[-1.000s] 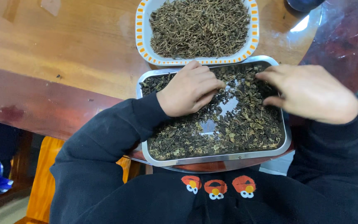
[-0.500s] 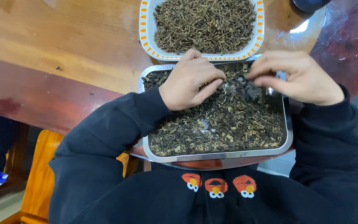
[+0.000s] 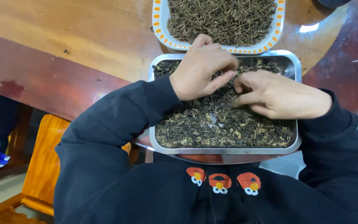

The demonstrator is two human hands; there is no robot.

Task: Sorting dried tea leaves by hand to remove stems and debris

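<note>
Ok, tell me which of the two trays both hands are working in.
The metal tray nearest the person, filled with broken dried leaves. Left hand and right hand rest in it; the white orange-edged dish behind holds dried stems untouched.

Even, soft daylight, fairly bright. White glare patch on worktop (image 3: 309, 28) at upper right. Faint shadows under hands. Sharp centre, slight wide-angle stretch at edges.

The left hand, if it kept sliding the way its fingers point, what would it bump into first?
Most likely the right hand. The left hand points its fingers rightward across the metal tray of dried leaves, and the two sets of fingertips look nearly touching, though depth is unclear.
</note>
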